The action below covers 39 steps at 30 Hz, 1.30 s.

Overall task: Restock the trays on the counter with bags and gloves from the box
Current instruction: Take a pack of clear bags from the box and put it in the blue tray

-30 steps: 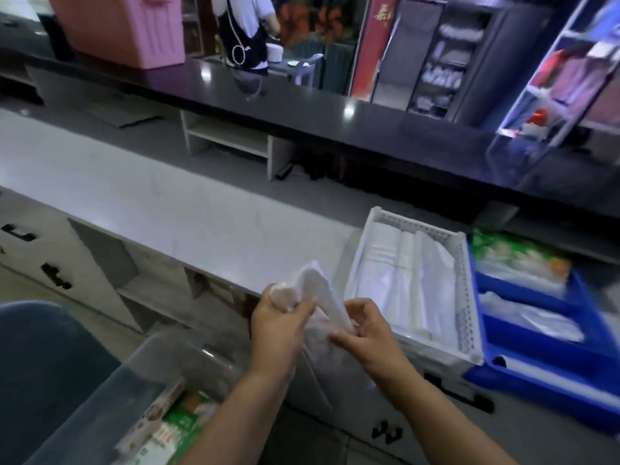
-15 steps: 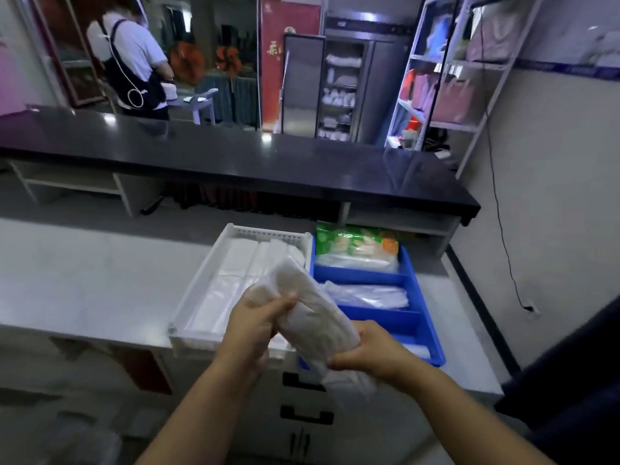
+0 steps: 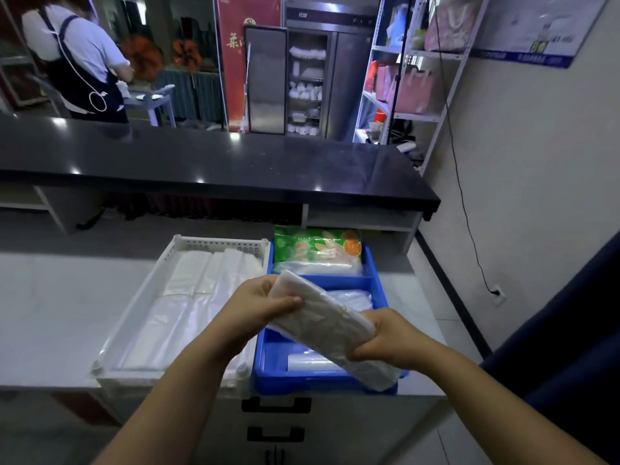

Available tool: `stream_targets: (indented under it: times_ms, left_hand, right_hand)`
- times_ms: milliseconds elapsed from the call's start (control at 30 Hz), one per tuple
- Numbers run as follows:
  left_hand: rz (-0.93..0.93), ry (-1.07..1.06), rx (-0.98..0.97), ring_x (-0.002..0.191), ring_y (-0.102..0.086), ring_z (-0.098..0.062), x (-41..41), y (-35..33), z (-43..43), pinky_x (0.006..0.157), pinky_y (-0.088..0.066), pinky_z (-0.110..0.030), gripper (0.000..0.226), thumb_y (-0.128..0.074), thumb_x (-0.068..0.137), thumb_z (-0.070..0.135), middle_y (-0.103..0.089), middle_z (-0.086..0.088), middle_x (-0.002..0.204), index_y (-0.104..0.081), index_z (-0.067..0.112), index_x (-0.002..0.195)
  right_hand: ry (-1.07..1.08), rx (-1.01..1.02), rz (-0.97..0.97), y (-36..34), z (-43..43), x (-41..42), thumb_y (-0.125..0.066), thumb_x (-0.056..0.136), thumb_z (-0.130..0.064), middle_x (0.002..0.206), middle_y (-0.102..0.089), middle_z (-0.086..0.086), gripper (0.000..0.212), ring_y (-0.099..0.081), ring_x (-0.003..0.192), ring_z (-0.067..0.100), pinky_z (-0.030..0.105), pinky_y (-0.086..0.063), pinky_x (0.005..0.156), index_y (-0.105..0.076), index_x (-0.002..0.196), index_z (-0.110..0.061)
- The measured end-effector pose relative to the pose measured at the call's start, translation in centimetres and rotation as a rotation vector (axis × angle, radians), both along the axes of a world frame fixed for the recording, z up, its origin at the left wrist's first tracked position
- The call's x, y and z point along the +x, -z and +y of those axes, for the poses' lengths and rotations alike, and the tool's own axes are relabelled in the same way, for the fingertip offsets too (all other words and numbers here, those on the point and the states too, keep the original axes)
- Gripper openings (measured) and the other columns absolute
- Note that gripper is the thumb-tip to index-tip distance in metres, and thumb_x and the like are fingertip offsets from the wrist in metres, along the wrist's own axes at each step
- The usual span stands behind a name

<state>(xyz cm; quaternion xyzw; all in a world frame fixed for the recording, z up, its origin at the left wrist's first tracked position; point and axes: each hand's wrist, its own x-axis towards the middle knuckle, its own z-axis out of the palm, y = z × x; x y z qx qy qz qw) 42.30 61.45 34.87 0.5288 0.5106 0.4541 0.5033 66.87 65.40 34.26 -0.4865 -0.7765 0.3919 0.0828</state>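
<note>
Both my hands hold a flat pack of clear plastic bags [image 3: 327, 325] slantwise above the blue tray [image 3: 322, 380]. My left hand [image 3: 258, 307] grips its upper end and my right hand [image 3: 385, 337] grips its lower part. The blue tray has compartments: a green-and-orange glove packet [image 3: 317, 248] at the back, clear plastic packs [image 3: 352, 297] in the middle and another at the front [image 3: 308, 362]. To the left, touching it, the white tray [image 3: 134, 327] holds flat stacks of clear bags [image 3: 188, 297]. The box is out of view.
Both trays sit on a pale counter [image 3: 50, 313] near its front edge, above drawers with black handles [image 3: 276, 404]. A raised black countertop [image 3: 201, 162] runs behind. A person in an apron [image 3: 77, 62] stands beyond it. A wall with a cable [image 3: 469, 246] is at right.
My view swung right from the box on the floor to the trays. Both hands carried the bag pack up and over, from beside the white tray to above the blue tray.
</note>
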Motion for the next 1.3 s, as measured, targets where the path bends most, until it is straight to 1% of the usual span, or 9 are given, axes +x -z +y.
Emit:
stream_targets:
  times_ms: [233, 400, 500, 633, 767, 833, 1133, 1200, 1300]
  left_hand:
    - [-0.042, -0.153, 0.09, 0.076, -0.069, -0.014, -3.6, 0.8, 4.9, 0.062, -0.053, -0.02, 0.019, -0.065, 0.081, 0.006, -0.073, -0.003, 0.081, -0.072, 0.024, 0.082]
    - [-0.007, -0.344, 0.159, 0.072, -0.066, -0.014, -9.1, 1.6, 8.7, 0.063, -0.053, -0.024, 0.028, -0.064, 0.079, -0.001, -0.074, 0.0, 0.076, -0.073, 0.026, 0.081]
    - [-0.023, -0.416, 0.199, 0.069, -0.066, -0.01, -11.7, 2.0, 10.2, 0.067, -0.053, -0.024, 0.032, -0.062, 0.079, -0.006, -0.073, 0.005, 0.071, -0.074, 0.024, 0.077]
    - [-0.083, -0.472, 0.227, 0.061, -0.063, 0.001, -13.5, 2.4, 11.7, 0.058, -0.049, -0.01, 0.034, -0.06, 0.079, -0.009, -0.07, 0.012, 0.064, -0.073, 0.022, 0.073]
    - [-0.185, -0.555, 0.2, 0.068, -0.064, -0.008, -14.9, 2.8, 12.9, 0.064, -0.053, -0.017, 0.017, -0.06, 0.082, -0.005, -0.068, -0.005, 0.081, -0.067, 0.008, 0.09]
    - [-0.237, -0.584, 0.201, 0.067, -0.066, -0.006, -15.1, 2.8, 13.5, 0.064, -0.054, -0.015, 0.017, -0.058, 0.083, -0.005, -0.072, 0.002, 0.075, -0.066, 0.008, 0.091]
    - [-0.264, -0.696, 0.203, 0.068, -0.064, -0.008, -13.3, 2.8, 14.0, 0.066, -0.054, -0.017, 0.019, -0.06, 0.083, -0.004, -0.07, 0.002, 0.076, -0.064, 0.014, 0.086]
    - [-0.231, -0.691, 0.199, 0.075, -0.063, -0.013, -12.4, 2.7, 13.7, 0.07, -0.052, -0.021, 0.02, -0.06, 0.083, -0.002, -0.065, -0.007, 0.086, -0.066, 0.017, 0.084]
    - [-0.18, -0.616, 0.183, 0.073, -0.066, -0.009, -10.3, 2.7, 13.6, 0.066, -0.053, -0.019, 0.022, -0.06, 0.084, 0.002, -0.071, 0.005, 0.077, -0.07, 0.022, 0.081]
  right_hand:
    - [-0.055, 0.065, -0.008, 0.1, 6.1, -4.1, -0.074, 0.07, -0.033, 0.09, -0.067, -0.006, 0.022, -0.062, 0.085, 0.01, 0.035, -0.055, 0.077, -0.066, 0.09, -0.026]
    - [0.125, 0.088, 0.168, 2.5, 11.8, -6.6, -0.046, 0.093, -0.041, 0.091, -0.067, 0.011, 0.04, -0.061, 0.085, 0.024, 0.036, -0.05, 0.076, -0.067, 0.094, -0.007]
    - [0.033, 0.206, -0.143, 6.0, 14.3, -7.3, -0.048, 0.095, -0.028, 0.107, -0.069, 0.006, 0.024, -0.061, 0.098, 0.026, 0.042, -0.05, 0.087, -0.067, 0.102, -0.016]
    - [-0.183, 0.269, -0.55, 9.2, 15.3, -8.8, -0.042, 0.086, -0.033, 0.131, -0.056, -0.002, 0.036, -0.055, 0.115, 0.026, 0.039, -0.047, 0.091, -0.058, 0.116, -0.025]
    - [-0.309, 0.438, -0.703, 10.4, 15.8, -9.4, -0.043, 0.093, -0.028, 0.135, -0.052, 0.005, 0.042, -0.049, 0.117, 0.027, 0.038, -0.041, 0.094, -0.043, 0.134, -0.018]
    - [-0.339, 0.467, -0.745, 10.4, 16.0, -9.3, -0.048, 0.09, -0.027, 0.135, -0.052, 0.007, 0.054, -0.048, 0.116, 0.028, 0.039, -0.04, 0.093, -0.034, 0.141, -0.017]
    - [-0.26, 0.479, -0.618, 10.0, 16.3, -8.5, -0.065, 0.074, -0.034, 0.114, -0.054, 0.001, 0.043, -0.045, 0.105, 0.023, 0.032, -0.035, 0.088, -0.057, 0.114, -0.021]
    - [-0.224, 0.449, -0.506, 9.7, 16.0, -8.0, -0.066, 0.072, -0.035, 0.11, -0.052, -0.003, 0.037, -0.045, 0.1, 0.02, 0.028, -0.034, 0.08, -0.055, 0.106, -0.025]
    - [-0.167, 0.344, -0.368, 8.6, 14.9, -6.9, -0.064, 0.074, -0.042, 0.091, -0.053, -0.012, 0.025, -0.05, 0.078, 0.013, 0.026, -0.035, 0.063, -0.045, 0.087, -0.034]
